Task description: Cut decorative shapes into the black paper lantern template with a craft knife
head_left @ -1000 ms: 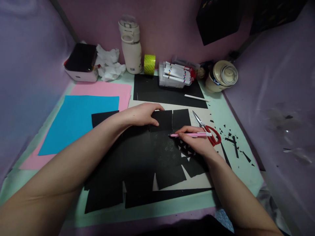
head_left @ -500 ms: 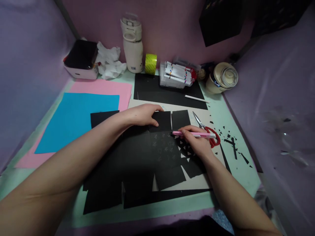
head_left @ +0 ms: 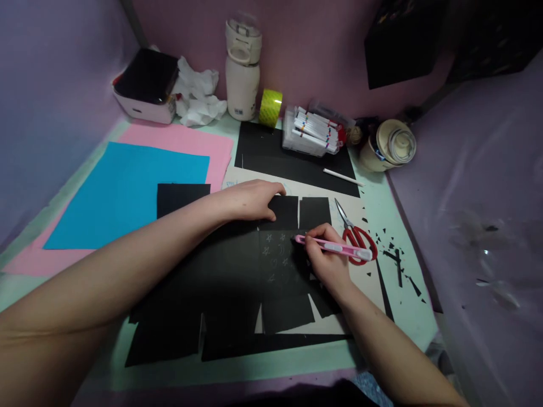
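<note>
A sheet of black card [head_left: 233, 265] with cut tabs lies in front of me, small stars and moons drawn in pale lines on its right panel. My left hand [head_left: 258, 200] rests on the card's far edge, thumb and fingers apart, holding nothing up. In my right hand [head_left: 328, 257] is a pink craft knife [head_left: 335, 247], gripped like a pen. Its dark tip meets the card by the drawn shapes, too small to see whether it cuts. Just right of this hand lie red-handled scissors [head_left: 358, 243]. My right hand partly covers the cut-out triangles.
Black paper scraps [head_left: 399, 265] are scattered on the right. Blue paper [head_left: 127, 198] over pink paper [head_left: 178, 135] lies left. Along the back stand a white bottle [head_left: 242, 85], yellow tape [head_left: 270, 107], a marker box [head_left: 311, 135] and a cream pot [head_left: 390, 147]. A white stick [head_left: 341, 176] lies nearby.
My right hand has shifted slightly down and left, and the craft knife's handle now slants lower at its rear end. My left hand stays on the card. The whole view has tilted a little.
</note>
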Available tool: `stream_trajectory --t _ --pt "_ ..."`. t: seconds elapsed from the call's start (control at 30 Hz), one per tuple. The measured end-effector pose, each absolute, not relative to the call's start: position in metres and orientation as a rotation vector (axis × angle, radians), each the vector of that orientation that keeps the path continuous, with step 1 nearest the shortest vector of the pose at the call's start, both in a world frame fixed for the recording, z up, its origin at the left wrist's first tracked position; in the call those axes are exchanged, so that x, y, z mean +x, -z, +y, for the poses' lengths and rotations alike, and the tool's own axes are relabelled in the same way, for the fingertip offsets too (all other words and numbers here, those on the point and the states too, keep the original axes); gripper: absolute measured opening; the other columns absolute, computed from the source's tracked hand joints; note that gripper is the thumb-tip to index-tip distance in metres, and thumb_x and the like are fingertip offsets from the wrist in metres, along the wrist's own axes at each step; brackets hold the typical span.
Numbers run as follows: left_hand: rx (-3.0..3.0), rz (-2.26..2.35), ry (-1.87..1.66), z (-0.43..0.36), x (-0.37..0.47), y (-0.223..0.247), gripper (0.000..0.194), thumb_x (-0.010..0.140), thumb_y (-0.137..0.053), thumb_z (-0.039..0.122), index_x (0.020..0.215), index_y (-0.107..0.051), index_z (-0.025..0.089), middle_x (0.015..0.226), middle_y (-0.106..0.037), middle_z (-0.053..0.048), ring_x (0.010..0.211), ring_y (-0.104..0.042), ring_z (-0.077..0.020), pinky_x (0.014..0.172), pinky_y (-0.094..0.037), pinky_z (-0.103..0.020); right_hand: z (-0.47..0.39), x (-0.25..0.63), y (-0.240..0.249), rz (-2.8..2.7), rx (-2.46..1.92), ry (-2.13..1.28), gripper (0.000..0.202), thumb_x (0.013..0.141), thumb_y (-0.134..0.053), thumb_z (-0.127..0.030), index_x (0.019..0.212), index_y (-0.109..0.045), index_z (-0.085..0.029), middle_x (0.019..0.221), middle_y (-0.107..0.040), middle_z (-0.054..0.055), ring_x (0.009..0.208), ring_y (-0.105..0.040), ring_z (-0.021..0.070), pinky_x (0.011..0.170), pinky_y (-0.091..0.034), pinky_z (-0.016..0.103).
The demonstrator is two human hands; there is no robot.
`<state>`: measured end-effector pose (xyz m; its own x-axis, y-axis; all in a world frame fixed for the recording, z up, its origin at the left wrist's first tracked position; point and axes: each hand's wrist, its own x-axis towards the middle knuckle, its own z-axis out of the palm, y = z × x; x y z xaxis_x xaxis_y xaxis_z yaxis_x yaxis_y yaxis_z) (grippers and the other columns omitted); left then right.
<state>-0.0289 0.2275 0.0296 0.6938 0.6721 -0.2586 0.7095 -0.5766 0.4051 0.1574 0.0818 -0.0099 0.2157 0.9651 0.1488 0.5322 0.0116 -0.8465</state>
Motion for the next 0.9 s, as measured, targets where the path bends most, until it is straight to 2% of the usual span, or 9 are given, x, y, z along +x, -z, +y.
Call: stream_trajectory --t 0.07,0.13,0.17,0.27,0.33,0.4,0.6,0.9 --pt "2.543 1.109 0.010 0.221 -0.029 -0.036 0.070 0.077 -0.074 0.033 0.139 -0.046 0.020 0.130 -0.059 -0.013 0.117 -0.056 -0.0308 0.094 -0.046 -0.040 0.081 0.158 0.013 -1.447 -1.623 -0.651 0.010 0.085 -0.055 -0.021 0.076 -0.059 -0.021 0.067 -0.061 -0.003 0.062 -0.058 0.0131 0.056 -0.045 0.024" --pt "2.689 1.108 -0.118 0.214 -0.029 -0.040 0.069 0.076 -0.076 0.035 0.138 -0.049 0.020 0.137 -0.053 -0.014 0.126 -0.047 -0.0359 0.102 -0.039 -0.049 0.081 0.160 0.015 -1.448 -1.615 -0.661 0.010 0.087 -0.053 -0.022 0.083 -0.062 -0.022 0.072 -0.064 -0.002 0.064 -0.060 0.0141 0.058 -0.046 0.025" --pt "2.726 1.041 -0.157 0.211 -0.029 -0.040 0.066 0.077 -0.076 0.034 0.136 -0.051 0.020 0.140 -0.050 -0.013 0.130 -0.044 -0.0353 0.107 -0.034 -0.050 0.082 0.160 0.015 -1.451 -1.615 -0.665 0.012 0.088 -0.052 -0.023 0.087 -0.064 -0.022 0.074 -0.066 -0.002 0.066 -0.061 0.0145 0.059 -0.047 0.026" --pt "2.762 0.732 -0.138 0.200 -0.031 -0.030 0.052 0.082 -0.072 0.035 0.128 -0.057 0.017 0.147 -0.046 -0.013 0.137 -0.039 -0.0299 0.117 -0.021 -0.046 0.082 0.158 0.014 -1.463 -1.632 -0.613 0.010 0.086 -0.058 -0.026 0.090 -0.067 -0.022 0.078 -0.069 0.000 0.068 -0.064 0.0151 0.062 -0.050 0.026" --pt "2.742 0.629 -0.131 0.193 -0.033 -0.016 0.060 0.084 -0.070 0.041 0.135 -0.052 0.016 0.155 -0.037 -0.013 0.145 -0.028 -0.0293 0.119 -0.018 -0.045 0.082 0.156 0.014 -1.467 -1.654 -0.527 0.006 0.082 -0.064 -0.025 0.085 -0.067 -0.021 0.077 -0.070 0.000 0.068 -0.066 0.0152 0.062 -0.051 0.026" --pt "2.702 0.593 -0.132 0.188 -0.036 -0.002 0.070 0.085 -0.067 0.050 0.141 -0.046 0.014 0.157 -0.034 -0.014 0.148 -0.022 -0.0285 0.120 -0.016 -0.044 0.082 0.153 0.014 -1.473 -1.674 -0.448 0.003 0.080 -0.066 -0.024 0.079 -0.066 -0.021 0.073 -0.070 0.000 0.065 -0.065 0.0150 0.060 -0.051 0.026" --pt "2.688 0.601 -0.103 0.184 -0.042 0.016 0.079 0.087 -0.057 0.062 0.146 -0.041 0.012 0.159 -0.027 -0.014 0.149 -0.018 -0.0278 0.122 -0.011 -0.043 0.082 0.150 0.012 -1.507 -1.674 -0.379 0.005 0.081 -0.064 -0.021 0.076 -0.065 -0.021 0.068 -0.070 0.000 0.058 -0.065 0.0138 0.054 -0.050 0.024" --pt "2.667 0.608 -0.100 0.182 -0.042 0.017 0.078 0.088 -0.052 0.064 0.147 -0.040 0.014 0.160 -0.026 -0.012 0.151 -0.014 -0.0254 0.122 -0.005 -0.040 0.083 0.150 0.008 -1.562 -1.678 -0.356 0.005 0.080 -0.065 -0.021 0.075 -0.066 -0.021 0.067 -0.071 0.000 0.056 -0.066 0.0149 0.052 -0.052 0.025"
